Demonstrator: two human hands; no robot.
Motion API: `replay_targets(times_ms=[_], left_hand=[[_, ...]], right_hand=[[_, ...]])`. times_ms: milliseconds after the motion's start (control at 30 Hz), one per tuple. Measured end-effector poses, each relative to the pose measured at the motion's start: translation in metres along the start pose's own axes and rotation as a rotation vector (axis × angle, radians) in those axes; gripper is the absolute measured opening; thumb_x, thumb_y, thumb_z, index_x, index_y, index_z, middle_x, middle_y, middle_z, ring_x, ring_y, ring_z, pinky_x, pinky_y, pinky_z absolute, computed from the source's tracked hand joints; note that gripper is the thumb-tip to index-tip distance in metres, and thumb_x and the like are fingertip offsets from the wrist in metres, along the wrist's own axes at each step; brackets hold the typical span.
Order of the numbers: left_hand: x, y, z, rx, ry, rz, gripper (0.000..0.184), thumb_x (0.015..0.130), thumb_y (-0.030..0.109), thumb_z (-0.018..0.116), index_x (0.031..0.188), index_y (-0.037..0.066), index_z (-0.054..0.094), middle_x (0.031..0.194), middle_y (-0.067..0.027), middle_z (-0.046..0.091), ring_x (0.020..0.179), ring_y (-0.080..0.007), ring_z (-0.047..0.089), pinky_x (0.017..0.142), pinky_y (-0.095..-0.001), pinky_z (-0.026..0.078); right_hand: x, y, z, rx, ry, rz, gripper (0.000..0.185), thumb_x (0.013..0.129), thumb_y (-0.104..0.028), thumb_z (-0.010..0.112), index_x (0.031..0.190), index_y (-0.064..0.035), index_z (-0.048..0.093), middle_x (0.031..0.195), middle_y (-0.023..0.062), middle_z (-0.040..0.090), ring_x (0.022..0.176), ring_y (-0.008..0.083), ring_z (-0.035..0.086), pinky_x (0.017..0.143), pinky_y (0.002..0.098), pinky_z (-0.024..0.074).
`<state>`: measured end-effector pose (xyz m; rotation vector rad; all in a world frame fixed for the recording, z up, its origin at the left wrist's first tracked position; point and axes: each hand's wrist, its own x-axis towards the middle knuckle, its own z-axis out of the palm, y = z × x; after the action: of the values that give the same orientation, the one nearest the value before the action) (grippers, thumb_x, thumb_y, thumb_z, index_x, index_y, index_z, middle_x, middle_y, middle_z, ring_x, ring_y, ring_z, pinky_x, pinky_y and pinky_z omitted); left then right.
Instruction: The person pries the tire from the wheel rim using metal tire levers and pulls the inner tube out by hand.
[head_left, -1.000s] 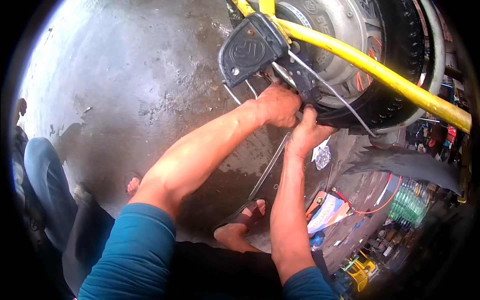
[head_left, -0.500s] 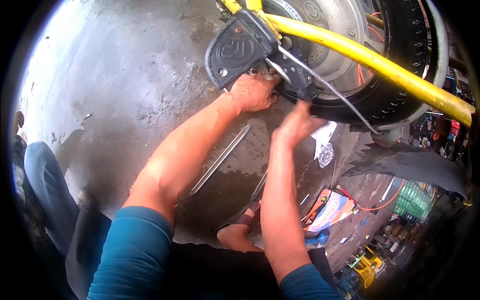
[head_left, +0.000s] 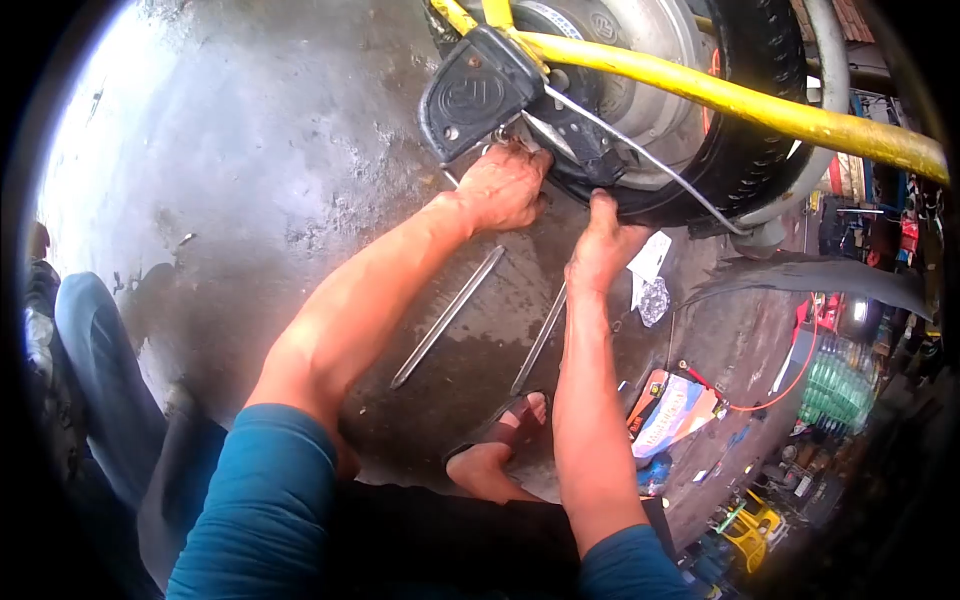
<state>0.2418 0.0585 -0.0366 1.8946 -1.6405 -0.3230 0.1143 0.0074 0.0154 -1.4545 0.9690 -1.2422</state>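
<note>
A wheel with a black tire [head_left: 748, 130] and a grey metal hub fills the upper right, beneath a yellow frame tube [head_left: 720, 95]. Beside it is a black plastic cover [head_left: 480, 92], with a thin metal rod [head_left: 650, 160] running past it toward the tire's lower edge. Just below the cover, my left hand [head_left: 503, 188] is closed, its fingertips hidden against parts by the wheel; what it holds cannot be made out. My right hand [head_left: 605, 240] grips the tire's near edge, thumb up against the rubber and fingers hidden underneath.
Two metal bars [head_left: 448, 318] [head_left: 540, 340] lie on the wet concrete floor. Right of my forearm are a crumpled plastic wrapper [head_left: 652, 302], a colourful packet [head_left: 675, 415] and a red hose [head_left: 770, 405]. Green bottles [head_left: 838, 390] stand farther right. Another person's leg [head_left: 100, 370] shows at left.
My right hand, blurred before, has come to rest with its thumb on the tire. The left hand stays by the cover. The camera view has shifted slightly.
</note>
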Motion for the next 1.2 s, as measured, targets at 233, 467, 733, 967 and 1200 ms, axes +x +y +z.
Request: replay_targets(times_ms=[233, 467, 733, 967, 1200], left_hand=[[0.003, 0.01, -0.018, -0.154, -0.088, -0.116, 0.043, 0.079, 0.026, 0.06, 0.106, -0.007, 0.053, 0.082, -0.0291, 0.064, 0.089, -0.0424, 0.063, 0.083, -0.049, 0.048], [0.012, 0.024, 0.002, -0.289, 0.096, -0.318, 0.05, 0.081, 0.031, 0.062, 0.114, -0.005, 0.048, 0.092, -0.0294, 0.064, 0.09, -0.0452, 0.061, 0.082, -0.0488, 0.048], [0.019, 0.027, 0.021, -0.191, 0.231, -0.334, 0.03, 0.073, 0.014, 0.062, 0.097, -0.003, 0.058, 0.086, -0.0275, 0.063, 0.082, -0.0425, 0.062, 0.074, -0.0486, 0.049], [0.001, 0.014, 0.029, -0.25, 0.414, -0.179, 0.019, 0.077, 0.014, 0.06, 0.092, 0.002, 0.059, 0.08, -0.0249, 0.062, 0.075, -0.044, 0.059, 0.068, -0.0522, 0.049], [-0.002, 0.029, 0.003, -0.321, 0.303, -0.268, 0.015, 0.077, 0.004, 0.057, 0.092, 0.003, 0.059, 0.084, -0.0246, 0.062, 0.081, -0.0438, 0.057, 0.071, -0.0517, 0.046]], right_hand=[[0.0, 0.014, 0.002, 0.129, -0.038, 0.031, 0.057, 0.074, 0.005, 0.06, 0.127, 0.0051, 0.041, 0.128, 0.0123, 0.05, 0.112, 0.0228, 0.052, 0.102, 0.0333, 0.0362], [0.0, 0.021, -0.001, 0.124, -0.038, 0.054, 0.053, 0.075, 0.003, 0.061, 0.126, 0.0045, 0.045, 0.124, 0.0103, 0.053, 0.108, 0.0211, 0.054, 0.098, 0.0332, 0.0395], [-0.002, 0.025, 0.004, 0.135, -0.076, 0.14, 0.046, 0.076, 0.0, 0.061, 0.121, 0.0038, 0.051, 0.118, 0.0084, 0.056, 0.104, 0.0196, 0.055, 0.095, 0.033, 0.0409], [-0.005, 0.037, 0.009, 0.152, -0.036, 0.256, 0.043, 0.077, 0.001, 0.059, 0.12, 0.0027, 0.053, 0.116, 0.0076, 0.058, 0.101, 0.0184, 0.055, 0.092, 0.0316, 0.0418], [-0.004, 0.041, 0.01, 0.133, -0.109, 0.202, 0.041, 0.079, 0.0, 0.056, 0.119, 0.0029, 0.052, 0.116, 0.0084, 0.058, 0.103, 0.0194, 0.057, 0.093, 0.0316, 0.0437]])
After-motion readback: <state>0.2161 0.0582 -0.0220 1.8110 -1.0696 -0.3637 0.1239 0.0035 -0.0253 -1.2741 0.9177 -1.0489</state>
